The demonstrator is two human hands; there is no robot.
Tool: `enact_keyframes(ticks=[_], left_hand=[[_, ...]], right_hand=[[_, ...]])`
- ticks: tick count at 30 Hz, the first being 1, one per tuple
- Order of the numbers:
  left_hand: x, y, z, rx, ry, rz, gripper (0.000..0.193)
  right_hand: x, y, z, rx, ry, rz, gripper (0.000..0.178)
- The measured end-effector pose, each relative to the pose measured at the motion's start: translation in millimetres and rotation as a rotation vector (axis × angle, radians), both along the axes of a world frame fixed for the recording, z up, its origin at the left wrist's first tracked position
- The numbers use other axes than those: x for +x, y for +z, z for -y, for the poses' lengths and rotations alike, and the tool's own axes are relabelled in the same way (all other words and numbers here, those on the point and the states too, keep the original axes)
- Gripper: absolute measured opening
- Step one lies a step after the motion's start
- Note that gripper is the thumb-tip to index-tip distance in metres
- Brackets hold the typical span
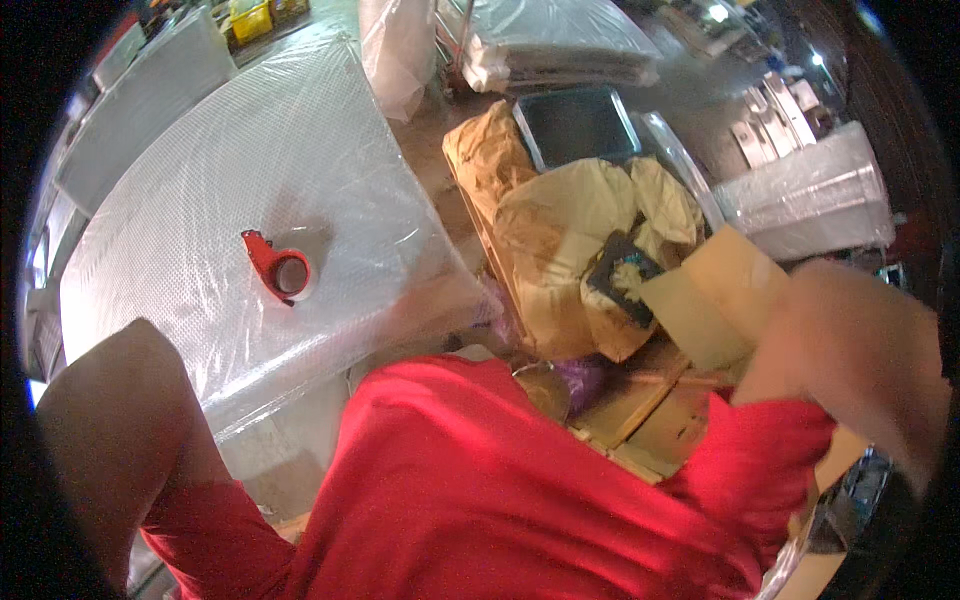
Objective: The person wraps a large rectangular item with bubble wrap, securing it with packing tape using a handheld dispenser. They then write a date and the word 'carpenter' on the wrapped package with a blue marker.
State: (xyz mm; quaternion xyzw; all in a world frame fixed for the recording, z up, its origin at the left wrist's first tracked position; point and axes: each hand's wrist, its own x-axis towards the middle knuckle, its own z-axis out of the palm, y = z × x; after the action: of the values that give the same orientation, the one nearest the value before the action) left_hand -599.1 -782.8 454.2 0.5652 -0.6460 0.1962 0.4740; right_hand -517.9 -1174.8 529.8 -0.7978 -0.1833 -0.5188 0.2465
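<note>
The right forearm (860, 350) rises at the right edge, blurred. The hand itself seems to meet a flap of cardboard (715, 300), but the fingers are smeared and I cannot tell whether they grip it or only press against it. The left arm (110, 420) comes up at the lower left; its hand is out of view, so its state cannot be told.

The flap lies just right of the heap of crumpled brown paper (560, 250), touching it. Its long axis runs from lower left to upper right, and its free edge points left, toward the paper. The right arm is much the nearer; the left is well apart from it.

A small dark pad (620, 275) sits in the paper's folds. Behind the paper stands a dark tray (575, 125). Left of the paper lies a large panel in bubble wrap (230, 200), and on it a red tape dispenser (278, 268), nearer the left arm.
</note>
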Motion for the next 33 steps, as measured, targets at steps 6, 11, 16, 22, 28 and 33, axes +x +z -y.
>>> enact_keyframes(ticks=[6,11,16,22,28,33], left_hand=[[22.8,-21.6,48.4,0.044,0.025,0.012,0.069],[33.7,-32.8,58.9,0.090,0.011,0.000,0.068],[40.7,-49.2,76.9,0.060,0.000,-0.019,0.066],[36.4,-115.7,49.7,-0.003,0.332,-0.558,0.065],[-27.4,-348.6,73.5,0.370,0.520,-2.118,0.063],[-55.4,-457.4,74.1,-0.482,0.539,-2.724,0.045]], right_hand=[[15.2,-1.4,38.7,-0.070,-0.023,0.059,0.064],[29.5,-3.9,42.6,-0.025,-0.069,0.049,0.067],[48.4,-18.4,45.8,-0.050,0.036,0.072,0.070],[54.9,-160.4,65.2,0.270,0.257,-0.126,0.074],[14.3,-476.0,-12.1,0.314,0.473,-1.087,0.078],[-35.9,-583.0,-35.5,-0.227,0.706,-1.042,0.091]])
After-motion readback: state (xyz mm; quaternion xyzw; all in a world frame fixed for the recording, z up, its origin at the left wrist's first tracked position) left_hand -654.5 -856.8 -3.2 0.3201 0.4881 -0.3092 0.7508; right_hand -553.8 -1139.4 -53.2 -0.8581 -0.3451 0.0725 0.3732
